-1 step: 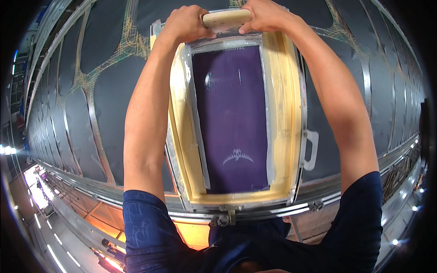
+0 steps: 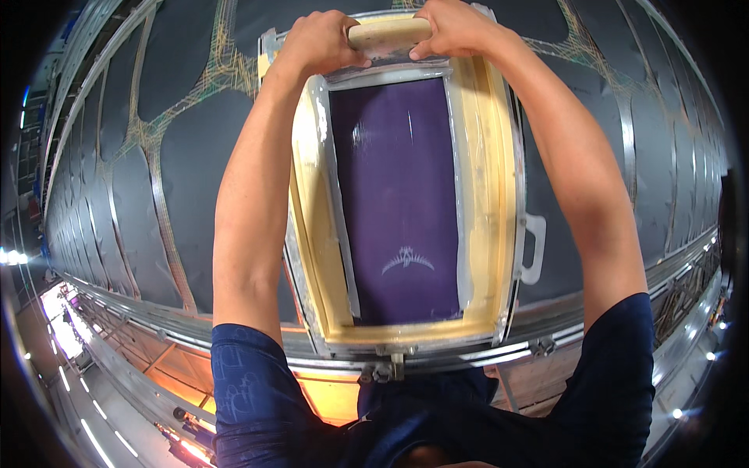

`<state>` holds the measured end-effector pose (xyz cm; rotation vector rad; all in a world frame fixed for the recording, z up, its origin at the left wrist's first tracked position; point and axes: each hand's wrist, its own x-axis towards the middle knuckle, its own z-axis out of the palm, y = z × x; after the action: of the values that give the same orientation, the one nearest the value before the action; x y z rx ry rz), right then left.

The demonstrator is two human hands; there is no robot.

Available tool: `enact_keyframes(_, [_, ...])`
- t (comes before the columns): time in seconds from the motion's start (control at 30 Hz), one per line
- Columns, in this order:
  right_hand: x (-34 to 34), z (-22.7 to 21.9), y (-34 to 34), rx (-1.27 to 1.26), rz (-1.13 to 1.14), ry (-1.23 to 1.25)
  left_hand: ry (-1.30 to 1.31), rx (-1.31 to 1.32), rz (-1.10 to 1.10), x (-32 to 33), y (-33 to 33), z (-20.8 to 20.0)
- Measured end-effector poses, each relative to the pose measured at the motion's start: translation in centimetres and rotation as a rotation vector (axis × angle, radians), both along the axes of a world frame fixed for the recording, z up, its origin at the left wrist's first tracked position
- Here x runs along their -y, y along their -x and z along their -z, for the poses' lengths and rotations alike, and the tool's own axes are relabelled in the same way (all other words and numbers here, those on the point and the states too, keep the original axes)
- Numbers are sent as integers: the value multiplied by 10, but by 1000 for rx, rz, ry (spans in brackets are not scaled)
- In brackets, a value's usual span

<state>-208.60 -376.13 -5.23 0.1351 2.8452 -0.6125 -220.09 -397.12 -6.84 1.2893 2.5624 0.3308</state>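
My left hand and my right hand are both closed on the ends of a squeegee with a pale, rounded handle. The squeegee stands across the far end of a screen-printing frame, its blade mostly hidden by my fingers. Yellowish tape or coating lines the frame's inner border, with grey strips along the mesh. The mesh looks dark purple and glossy, and a small pale crest-like design shows near its close end. Both my arms reach forward over the frame's sides.
A white side handle sticks out from the frame's right. Dark panels with netting-like strips between them spread on both sides. A metal rail with a clamp runs along the near edge. Orange light glows below it.
The frame's near edge and side handle sit slightly farther from me than before. My hands keep their hold on the squeegee and have hardly moved.
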Motion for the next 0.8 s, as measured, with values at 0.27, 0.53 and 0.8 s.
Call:
enact_keyframes(0.27, [100, 13, -170, -55, -55, 29, -70, -1, 3, 108, -173, 3])
enact_keyframes(0.53, [199, 10, -352, -122, -100, -5, -240, -19, 60, 208, -352, 2])
enact_keyframes(0.8, [134, 5, -242, -157, -127, -50, -149, -30, 50, 147, -239, -5])
